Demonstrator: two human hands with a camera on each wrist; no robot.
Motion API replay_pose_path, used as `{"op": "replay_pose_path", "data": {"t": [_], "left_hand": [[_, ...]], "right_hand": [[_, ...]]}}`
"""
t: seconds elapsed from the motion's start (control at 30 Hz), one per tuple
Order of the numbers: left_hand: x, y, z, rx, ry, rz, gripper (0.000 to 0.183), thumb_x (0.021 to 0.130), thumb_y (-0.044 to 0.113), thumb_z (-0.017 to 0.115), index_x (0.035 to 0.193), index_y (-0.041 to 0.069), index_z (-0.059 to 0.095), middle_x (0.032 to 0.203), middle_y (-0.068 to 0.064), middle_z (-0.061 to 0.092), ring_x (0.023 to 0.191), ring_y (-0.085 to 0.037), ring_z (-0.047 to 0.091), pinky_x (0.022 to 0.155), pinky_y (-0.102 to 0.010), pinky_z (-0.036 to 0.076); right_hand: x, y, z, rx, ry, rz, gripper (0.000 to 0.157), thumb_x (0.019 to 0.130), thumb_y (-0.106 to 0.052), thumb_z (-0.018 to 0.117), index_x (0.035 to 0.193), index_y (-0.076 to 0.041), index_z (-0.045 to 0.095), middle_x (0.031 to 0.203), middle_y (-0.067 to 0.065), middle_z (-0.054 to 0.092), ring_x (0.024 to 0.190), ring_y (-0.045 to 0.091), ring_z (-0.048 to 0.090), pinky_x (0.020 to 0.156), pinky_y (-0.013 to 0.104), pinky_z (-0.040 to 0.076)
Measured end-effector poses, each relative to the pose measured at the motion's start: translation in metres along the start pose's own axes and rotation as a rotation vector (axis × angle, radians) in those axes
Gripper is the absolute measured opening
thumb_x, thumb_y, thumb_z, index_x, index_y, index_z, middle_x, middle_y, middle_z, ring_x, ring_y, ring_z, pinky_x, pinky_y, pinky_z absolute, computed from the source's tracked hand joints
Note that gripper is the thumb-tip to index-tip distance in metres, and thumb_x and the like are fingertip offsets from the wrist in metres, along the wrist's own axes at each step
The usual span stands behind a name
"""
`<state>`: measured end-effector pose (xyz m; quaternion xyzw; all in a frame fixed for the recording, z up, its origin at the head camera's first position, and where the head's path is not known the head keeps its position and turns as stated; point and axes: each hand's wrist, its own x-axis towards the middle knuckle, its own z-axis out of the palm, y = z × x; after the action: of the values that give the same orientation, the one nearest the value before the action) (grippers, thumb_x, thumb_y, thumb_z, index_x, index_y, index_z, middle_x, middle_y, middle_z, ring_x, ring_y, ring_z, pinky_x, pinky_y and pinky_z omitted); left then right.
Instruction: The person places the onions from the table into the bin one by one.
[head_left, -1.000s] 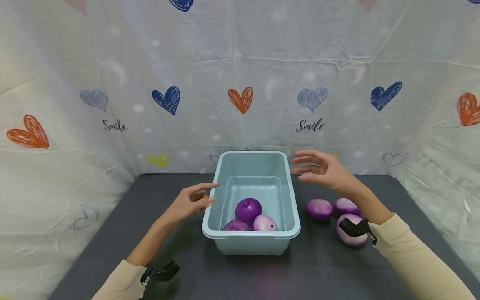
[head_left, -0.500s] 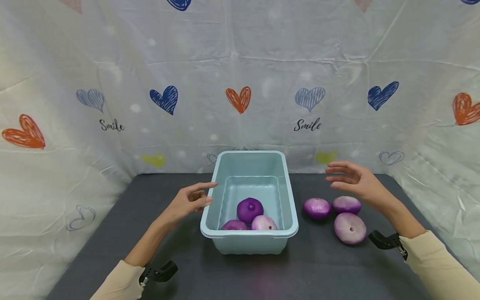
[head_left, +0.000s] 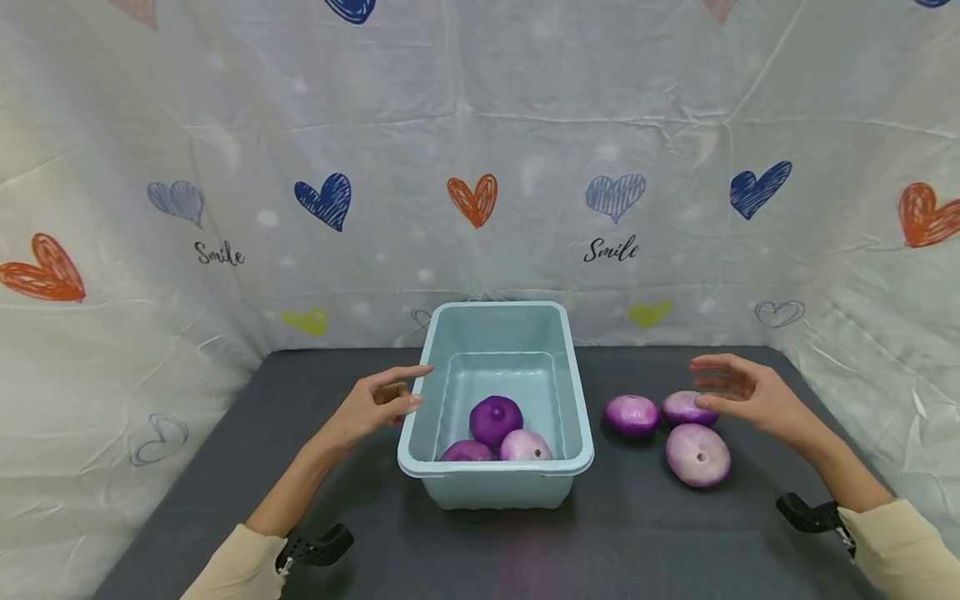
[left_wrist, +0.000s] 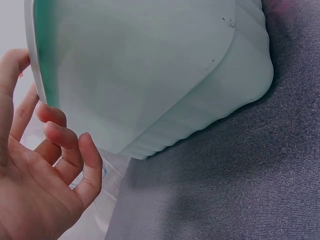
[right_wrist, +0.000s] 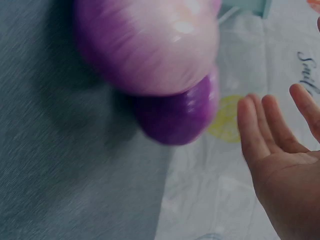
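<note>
A pale blue plastic basin (head_left: 495, 487) holds three peeled purple onions, including a dark one (head_left: 496, 422) and a paler one (head_left: 525, 446). My left hand (head_left: 377, 402) is at the basin's left rim, index finger stretched to the edge and thumb close by. The left wrist view shows its other fingers (left_wrist: 89, 150) loosely bent beside the basin wall. My right hand (head_left: 757, 400) holds nothing, its fingers spread and slightly bent. It hovers right of three more onions: a left one (head_left: 631, 415), a back one (head_left: 686, 407) partly overlapped by the thumb, and a large pale one (head_left: 698, 456).
The basin and loose onions stand on a dark grey cloth-covered table (head_left: 637, 542). Behind them hangs a white curtain (head_left: 525, 108) printed with hearts and "Smile". Black wrist straps (head_left: 318, 546) show at both cuffs.
My right hand has moved from beside the basin's far right rim rightward and down to the loose onions. The left hand keeps its place at the rim; the view shifts slightly.
</note>
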<state>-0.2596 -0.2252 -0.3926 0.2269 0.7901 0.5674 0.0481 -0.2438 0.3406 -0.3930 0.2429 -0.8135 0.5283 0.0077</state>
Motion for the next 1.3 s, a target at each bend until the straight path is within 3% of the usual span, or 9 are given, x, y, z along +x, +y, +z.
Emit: {"op": "replay_pose_path", "data": {"t": [0.27,0.47,0.63,0.73,0.9,1.1,1.3], "left_hand": [[-0.002,-0.001,0.000,-0.011,0.002,-0.006,0.048,0.101,0.015,0.067,0.147,0.012,0.056,0.088,-0.034,0.049,0.070,-0.027,0.053,0.068,-0.040,0.051],[-0.002,-0.001,-0.001,-0.002,0.010,-0.012,0.048,0.100,0.016,0.068,0.146,0.010,0.057,0.085,-0.021,0.056,0.070,-0.021,0.056,0.068,-0.040,0.052],[-0.002,0.000,-0.001,-0.007,0.006,-0.014,0.047,0.100,0.015,0.067,0.146,0.011,0.057,0.084,-0.019,0.056,0.071,-0.034,0.056,0.068,-0.038,0.052],[-0.002,0.000,-0.001,-0.005,0.007,-0.018,0.048,0.100,0.015,0.068,0.147,0.012,0.057,0.083,-0.018,0.056,0.073,-0.041,0.053,0.067,-0.037,0.051],[-0.001,0.001,0.000,-0.005,0.009,-0.022,0.048,0.100,0.017,0.068,0.147,0.013,0.057,0.083,-0.014,0.056,0.073,-0.034,0.054,0.067,-0.036,0.052],[-0.001,0.000,0.000,-0.029,0.004,-0.022,0.047,0.100,0.016,0.068,0.146,0.013,0.057,0.083,-0.015,0.054,0.072,-0.023,0.054,0.068,-0.037,0.052],[-0.002,0.000,0.000,-0.024,0.006,-0.022,0.048,0.100,0.016,0.067,0.147,0.012,0.056,0.083,-0.016,0.054,0.073,-0.027,0.054,0.069,-0.040,0.053]], "right_hand": [[-0.005,0.021,-0.004,-0.055,-0.040,-0.036,0.064,0.091,0.002,0.075,0.148,0.005,0.044,0.145,0.007,0.048,0.127,0.004,0.049,0.098,0.022,0.043],[-0.003,0.040,-0.009,-0.081,-0.094,-0.024,0.071,0.090,-0.001,0.077,0.151,0.001,0.041,0.150,0.007,0.041,0.128,-0.002,0.043,0.099,0.021,0.042],[0.002,0.052,-0.012,-0.066,-0.104,-0.014,0.069,0.089,0.000,0.078,0.149,0.003,0.043,0.148,0.013,0.043,0.127,0.007,0.049,0.095,0.024,0.046],[0.006,0.055,-0.013,-0.061,-0.111,0.007,0.068,0.089,-0.001,0.078,0.147,0.004,0.044,0.148,0.023,0.043,0.128,0.019,0.052,0.094,0.024,0.047],[0.011,0.055,-0.012,-0.086,-0.145,0.042,0.064,0.090,-0.007,0.079,0.144,0.007,0.048,0.145,0.032,0.045,0.126,0.033,0.053,0.092,0.026,0.048],[0.015,0.055,-0.010,-0.137,-0.163,0.067,0.053,0.092,-0.012,0.078,0.138,0.004,0.058,0.135,0.020,0.059,0.116,0.024,0.060,0.088,0.031,0.050],[0.015,0.058,-0.009,-0.109,-0.165,0.065,0.044,0.093,-0.009,0.076,0.133,0.002,0.062,0.129,0.018,0.062,0.108,0.020,0.065,0.086,0.031,0.051]]}}
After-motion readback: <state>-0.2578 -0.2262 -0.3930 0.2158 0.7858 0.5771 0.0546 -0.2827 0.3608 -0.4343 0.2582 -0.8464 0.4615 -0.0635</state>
